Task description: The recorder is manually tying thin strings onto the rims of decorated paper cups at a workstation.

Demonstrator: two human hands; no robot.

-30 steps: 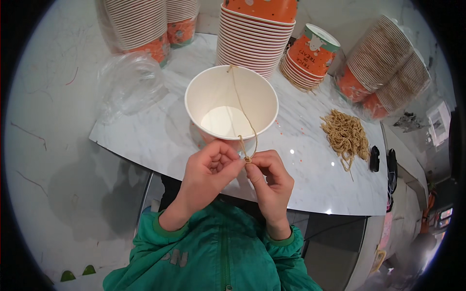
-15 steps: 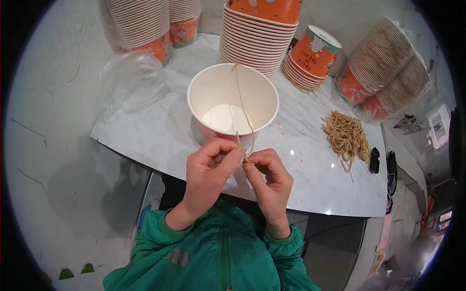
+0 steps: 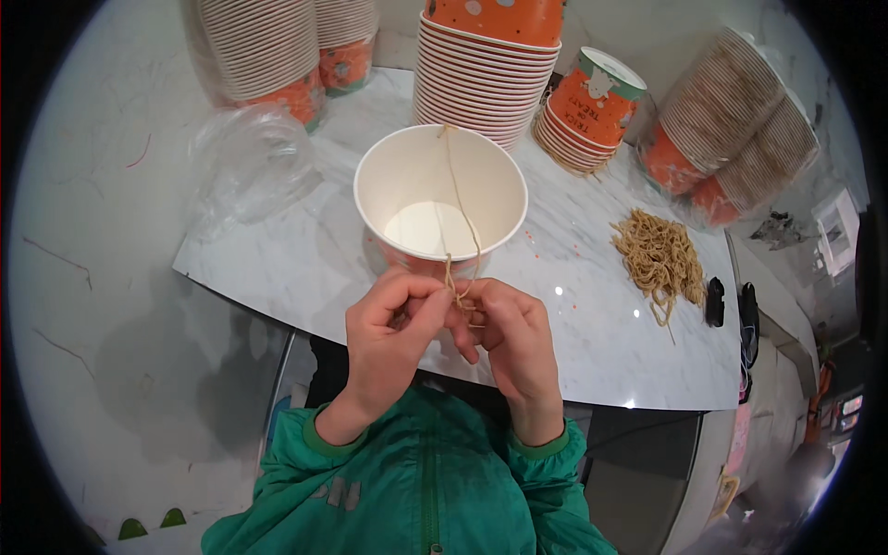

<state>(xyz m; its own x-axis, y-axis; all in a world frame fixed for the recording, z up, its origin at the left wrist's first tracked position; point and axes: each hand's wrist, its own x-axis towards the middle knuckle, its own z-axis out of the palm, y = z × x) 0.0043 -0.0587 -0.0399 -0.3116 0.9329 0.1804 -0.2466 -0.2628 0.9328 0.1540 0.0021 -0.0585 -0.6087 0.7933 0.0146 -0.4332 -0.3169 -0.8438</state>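
Observation:
A white-lined paper bucket (image 3: pixel 384 199) stands upright on the marble-patterned table, its orange outside showing below the near rim. From its far rim a tan cord (image 3: pixel 460 196) runs across the opening to the near side. Just in front of that rim, my left hand (image 3: pixel 388 319) pinches the cord between thumb and forefinger. Close beside it, my right hand (image 3: pixel 513 328) has its fingers bent around the cord, with a small loop of it between the two hands. The exact crossing of the strands is partly hidden by my fingertips.
Behind the bucket rises a tall stack of paper buckets (image 3: pixel 481 83). A shorter upside-down stack (image 3: pixel 592 106) stands right of it, and bagged stacks (image 3: pixel 721 120) lean farther right. A heap of tan cords (image 3: pixel 657 254) lies at right, near a black object (image 3: pixel 715 302). Crumpled clear plastic (image 3: pixel 250 166) lies left.
My right hand has turned, its fingers now curled through the cord near my left fingertips. The cord between the hands has formed a loop. The bucket stays in place.

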